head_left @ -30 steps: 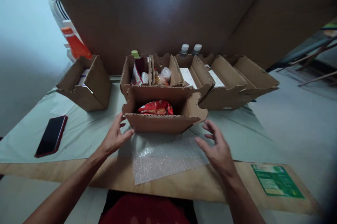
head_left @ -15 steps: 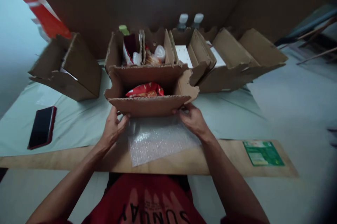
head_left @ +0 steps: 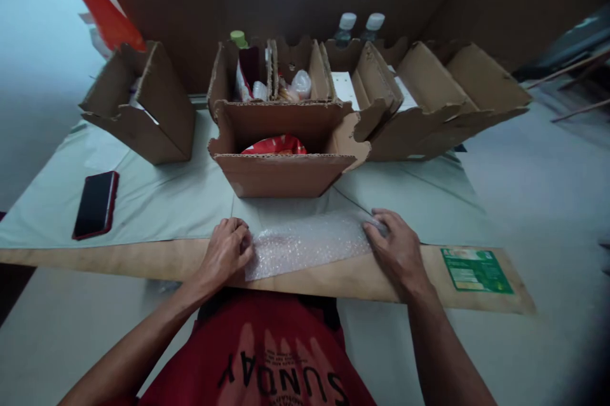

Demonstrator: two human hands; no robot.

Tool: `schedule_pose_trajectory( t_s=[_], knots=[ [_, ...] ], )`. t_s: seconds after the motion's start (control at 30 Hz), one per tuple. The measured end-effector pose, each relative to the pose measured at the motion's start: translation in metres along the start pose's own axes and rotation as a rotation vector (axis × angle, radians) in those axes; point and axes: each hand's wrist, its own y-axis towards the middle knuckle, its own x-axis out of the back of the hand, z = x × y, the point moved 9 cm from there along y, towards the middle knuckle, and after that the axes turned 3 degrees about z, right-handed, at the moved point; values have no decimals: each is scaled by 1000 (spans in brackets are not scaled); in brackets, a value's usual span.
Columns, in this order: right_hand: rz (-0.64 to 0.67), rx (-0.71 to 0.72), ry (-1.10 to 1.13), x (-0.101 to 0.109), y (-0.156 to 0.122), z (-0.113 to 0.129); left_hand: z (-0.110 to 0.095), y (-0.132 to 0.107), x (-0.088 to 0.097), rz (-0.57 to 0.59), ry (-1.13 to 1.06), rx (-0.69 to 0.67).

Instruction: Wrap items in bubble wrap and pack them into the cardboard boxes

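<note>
A sheet of bubble wrap (head_left: pixel 309 241) lies flat near the table's front edge. At its left end, my left hand (head_left: pixel 229 247) has curled fingers closed on the edge. My right hand (head_left: pixel 393 244) pinches the far right corner between thumb and fingers. Just beyond the sheet stands an open cardboard box (head_left: pixel 281 176), apart from both hands. Inside that box a red packet (head_left: pixel 276 145) shows above the front wall; its lower part is hidden.
Behind stand several cardboard bins (head_left: pixel 419 133) holding packets, a white box (head_left: pixel 345 89) and bottles (head_left: pixel 347 21). Another bin (head_left: pixel 166 107) stands at left, near an orange bottle-shaped item (head_left: pixel 102 6). A phone (head_left: pixel 96 204) lies left, a green card (head_left: pixel 478 270) right.
Both hands have let go of the cardboard box, which now stands on the table against the bins. They have come down and apart to the two ends of the bubble wrap.
</note>
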Motion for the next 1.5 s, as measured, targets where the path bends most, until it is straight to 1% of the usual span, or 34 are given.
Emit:
schedule_pose_trajectory(
  t_s=[0.07,0.1,0.13,0.17,0.2,0.23,0.3,0.37,0.4,0.43,0.5,0.53,0.57,0.6,0.63,0.67,0.7,0.77,0.83,0.87,0.9,0.93,1.0,1.03,1.07,1.1,1.13,1.2,1.23,1.27,1.33,1.37,1.43,1.5],
  knots=[
    [56,-63,116,4,-20,13,16,-8,14,66,-110,51],
    [100,-112,185,1,-32,21,29,-12,25,92,-148,77],
    [157,-164,269,-5,-46,30,42,-15,40,104,-157,97],
    [229,-213,376,-16,-60,42,55,-15,58,100,-129,109],
    [314,-255,505,-33,-75,58,66,-11,78,75,-66,107],
    [414,-290,640,-53,-89,76,76,-4,98,48,27,105],
    [577,-324,854,-94,-112,116,87,22,130,6,258,112],
    [647,-315,940,-128,-123,147,86,58,146,-1,455,87],
    [651,-297,936,-141,-125,157,81,76,149,-12,517,58],
    [642,-274,909,-151,-125,164,77,93,149,-25,529,46],
    [610,-222,829,-162,-123,170,71,115,145,-72,525,16],
    [595,-200,796,-164,-122,171,68,118,142,-121,492,-14],
    [586,-185,771,-165,-122,171,67,112,138,-178,447,-51],
    [580,-179,755,-165,-122,169,66,99,133,-235,391,-92],
    [581,-181,747,-165,-122,168,66,79,128,-285,325,-133],
    [587,-190,747,-164,-122,167,67,54,120,-311,258,-167],
    [598,-203,753,-164,-122,167,67,25,109,-309,199,-201],
    [647,-244,789,-166,-122,170,61,-35,82,-237,79,-283],
    [724,-311,849,-170,-123,177,54,-88,54,-170,-13,-289],
    [759,-348,880,-172,-124,181,49,-107,41,-145,-27,-282],
    [786,-384,910,-174,-125,185,43,-122,30,-138,-28,-283],
    [806,-413,939,-175,-125,190,36,-131,22,-147,-31,-287],
    [827,-442,1001,-176,-126,197,24,-136,13,-208,-72,-305],
    [828,-444,1038,-176,-126,200,21,-133,13,-251,-124,-293],
    [821,-440,1078,-174,-126,202,23,-126,15,-287,-196,-250],
    [800,-429,1114,-172,-125,202,29,-118,16,-306,-279,-167],
    [762,-408,1138,-168,-122,201,38,-109,16,-308,-361,-52],
    [653,-329,1096,-157,-115,194,58,-95,15,-277,-496,191],
    [595,-255,1019,-150,-110,192,65,-90,14,-252,-536,278],
    [545,-146,912,-144,-105,193,70,-86,14,-232,-558,332],
    [479,150,656,-136,-96,206,74,-79,17,-215,-562,374],
    [463,308,530,-137,-94,215,75,-76,17,-208,-550,383],
    [470,568,306,-148,-94,231,76,-74,16,-195,-512,393],
    [494,715,131,-165,-93,238,75,-74,16,-204,-445,375]
  ],
)
